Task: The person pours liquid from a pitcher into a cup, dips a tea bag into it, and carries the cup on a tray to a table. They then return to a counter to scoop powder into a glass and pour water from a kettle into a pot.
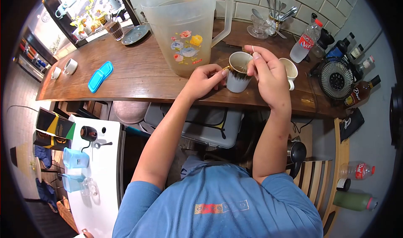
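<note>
Two hands are on one mug (239,72), which sits near the edge of the wooden counter (138,76), right of the big jug (184,28). My left hand (205,79) pinches its handle. My right hand (268,72) pinches something thin above it; I cannot tell what. I think a hard tug could tip the mug off.

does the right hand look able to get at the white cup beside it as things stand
Probably yes. The white cup stands on the counter just right of the right hand, with nothing between them. But that hand pinches something thin over the grey cup, so its grip is busy.
</note>
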Demonstrator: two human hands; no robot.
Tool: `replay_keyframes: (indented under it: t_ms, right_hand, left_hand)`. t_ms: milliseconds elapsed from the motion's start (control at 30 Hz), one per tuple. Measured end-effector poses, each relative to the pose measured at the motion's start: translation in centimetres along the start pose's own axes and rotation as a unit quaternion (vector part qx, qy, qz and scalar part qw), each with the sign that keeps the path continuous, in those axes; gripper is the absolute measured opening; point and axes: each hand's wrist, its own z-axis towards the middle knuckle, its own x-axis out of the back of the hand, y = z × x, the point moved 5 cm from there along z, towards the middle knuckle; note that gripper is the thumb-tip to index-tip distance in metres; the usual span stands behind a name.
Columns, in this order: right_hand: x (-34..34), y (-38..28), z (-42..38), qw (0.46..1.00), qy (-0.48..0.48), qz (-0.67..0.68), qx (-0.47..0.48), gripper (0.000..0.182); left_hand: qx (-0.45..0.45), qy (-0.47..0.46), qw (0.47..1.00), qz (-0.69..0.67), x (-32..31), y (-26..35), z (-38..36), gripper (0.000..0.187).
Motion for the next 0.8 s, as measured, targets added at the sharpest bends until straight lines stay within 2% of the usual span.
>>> replay_keyframes:
  t_ms: [100,167,267,400,800]
  right_hand:
    - [-0.1,-0.4,0.1,1.0,-0.001,0.01,-0.004,0.028]
    - [0.0,-2.0,0.2,0.997,0.012,0.062,0.041,0.028]
    - [0.0,-1.8,0.1,0.997,0.008,0.07,0.044,0.028]
    - [-0.1,0.6,0.0,1.0,-0.001,0.023,0.0,0.029]
    - [0.5,-0.9,0.8,0.998,0.013,0.036,0.059,0.029]
  left_hand:
    - [0.004,0.003,1.0,0.003,0.0,0.1,-0.1,0.028]
    - [0.002,-0.002,1.0,-0.002,0.0,0.0,0.0,0.029]
    - [0.008,-0.003,1.0,0.004,0.0,0.1,0.0,0.029]
    - [0.004,0.001,1.0,0.01,0.1,-0.3,0.1,0.029]
    - [0.016,0.003,1.0,0.02,0.1,-0.3,0.1,0.028]
